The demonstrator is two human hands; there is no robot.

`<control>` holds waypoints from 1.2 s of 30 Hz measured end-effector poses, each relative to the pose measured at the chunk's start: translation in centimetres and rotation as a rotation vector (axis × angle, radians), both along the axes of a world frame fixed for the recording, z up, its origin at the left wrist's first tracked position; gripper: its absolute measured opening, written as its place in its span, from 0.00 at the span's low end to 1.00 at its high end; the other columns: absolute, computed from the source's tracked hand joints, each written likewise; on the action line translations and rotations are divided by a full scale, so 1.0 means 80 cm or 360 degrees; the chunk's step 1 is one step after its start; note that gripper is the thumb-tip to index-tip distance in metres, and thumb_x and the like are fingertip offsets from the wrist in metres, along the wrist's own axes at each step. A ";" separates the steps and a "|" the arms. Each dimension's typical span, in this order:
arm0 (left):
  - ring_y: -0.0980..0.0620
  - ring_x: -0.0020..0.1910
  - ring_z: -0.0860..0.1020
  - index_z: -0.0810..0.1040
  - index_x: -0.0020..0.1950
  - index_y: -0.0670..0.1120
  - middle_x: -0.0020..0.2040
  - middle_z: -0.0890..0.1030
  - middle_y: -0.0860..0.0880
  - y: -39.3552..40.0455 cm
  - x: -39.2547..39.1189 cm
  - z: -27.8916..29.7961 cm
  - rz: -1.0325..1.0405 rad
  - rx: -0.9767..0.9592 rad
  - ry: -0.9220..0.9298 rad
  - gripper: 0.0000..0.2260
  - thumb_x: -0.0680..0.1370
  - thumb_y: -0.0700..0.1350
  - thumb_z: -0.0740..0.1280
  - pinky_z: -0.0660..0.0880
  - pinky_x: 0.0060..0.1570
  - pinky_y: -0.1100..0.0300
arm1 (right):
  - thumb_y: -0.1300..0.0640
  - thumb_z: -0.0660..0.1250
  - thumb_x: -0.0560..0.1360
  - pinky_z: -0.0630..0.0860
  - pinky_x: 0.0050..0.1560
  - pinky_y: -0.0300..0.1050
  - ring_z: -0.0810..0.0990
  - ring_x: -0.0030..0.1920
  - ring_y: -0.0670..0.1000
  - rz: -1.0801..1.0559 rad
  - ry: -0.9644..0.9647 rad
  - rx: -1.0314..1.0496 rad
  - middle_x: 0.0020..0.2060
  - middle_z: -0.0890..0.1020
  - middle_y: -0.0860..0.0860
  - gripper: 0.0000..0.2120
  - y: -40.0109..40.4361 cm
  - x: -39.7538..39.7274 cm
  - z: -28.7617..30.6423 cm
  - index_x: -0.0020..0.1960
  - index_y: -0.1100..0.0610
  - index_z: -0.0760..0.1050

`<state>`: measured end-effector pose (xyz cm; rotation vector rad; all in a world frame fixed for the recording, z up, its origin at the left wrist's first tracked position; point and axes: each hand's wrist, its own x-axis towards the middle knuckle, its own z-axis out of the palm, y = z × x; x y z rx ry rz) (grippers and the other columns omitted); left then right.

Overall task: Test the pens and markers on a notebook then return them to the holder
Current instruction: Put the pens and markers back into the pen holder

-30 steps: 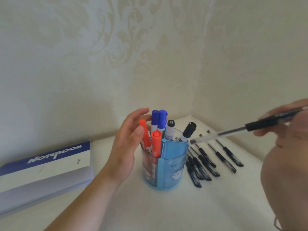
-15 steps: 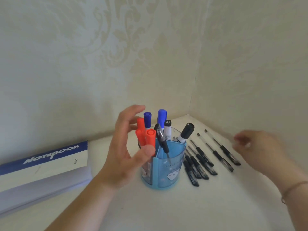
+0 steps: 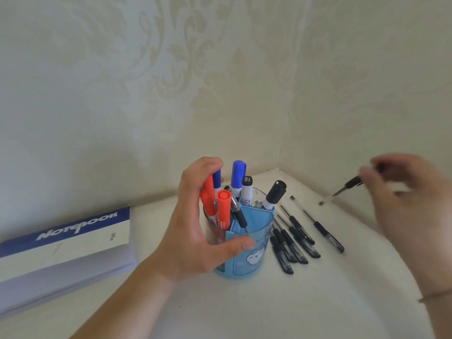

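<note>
A blue pen holder (image 3: 252,255) stands on the white table, holding red markers (image 3: 223,209), blue markers (image 3: 237,174), black-capped markers (image 3: 275,193) and one black pen (image 3: 239,215). My left hand (image 3: 195,231) wraps the holder, thumb on its front, fingers behind the red markers. Several black pens (image 3: 297,234) lie in a row to the holder's right. My right hand (image 3: 406,206), blurred by motion, holds a black pen (image 3: 347,187) lifted above the table near the right wall. A closed blue-and-white notebook (image 3: 66,245) lies at the left.
Patterned walls meet in a corner right behind the holder. Bare table surface (image 3: 269,307) lies in front of the holder. A thin bracelet (image 3: 435,295) sits on my right wrist.
The pen my right hand carried one second ago now stands in the holder. My right hand then went to the row and lifted another black pen. My left hand closed around the holder.
</note>
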<state>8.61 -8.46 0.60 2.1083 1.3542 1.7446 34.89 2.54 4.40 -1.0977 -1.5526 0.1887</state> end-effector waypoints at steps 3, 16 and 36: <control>0.40 0.64 0.71 0.57 0.73 0.49 0.67 0.65 0.43 0.001 0.000 -0.005 -0.0020 -0.0102 -0.0074 0.47 0.61 0.45 0.81 0.73 0.61 0.51 | 0.46 0.63 0.78 0.72 0.39 0.32 0.77 0.45 0.48 0.0407 0.0629 0.0262 0.46 0.77 0.48 0.18 -0.021 -0.013 0.014 0.59 0.58 0.74; 0.45 0.58 0.73 0.56 0.73 0.45 0.68 0.62 0.43 0.000 0.000 -0.002 0.0031 -0.0029 0.0013 0.48 0.60 0.43 0.81 0.71 0.58 0.58 | 0.55 0.67 0.75 0.76 0.39 0.38 0.81 0.46 0.47 0.0896 0.0043 0.0330 0.50 0.82 0.45 0.08 -0.088 -0.073 0.003 0.53 0.46 0.79; 0.43 0.67 0.68 0.57 0.72 0.43 0.70 0.59 0.47 0.000 0.001 0.000 -0.0038 0.0030 0.0025 0.43 0.63 0.49 0.75 0.64 0.65 0.62 | 0.45 0.69 0.67 0.75 0.37 0.43 0.77 0.37 0.46 0.0144 -0.1425 -0.0917 0.36 0.78 0.44 0.07 -0.034 -0.027 -0.009 0.36 0.48 0.75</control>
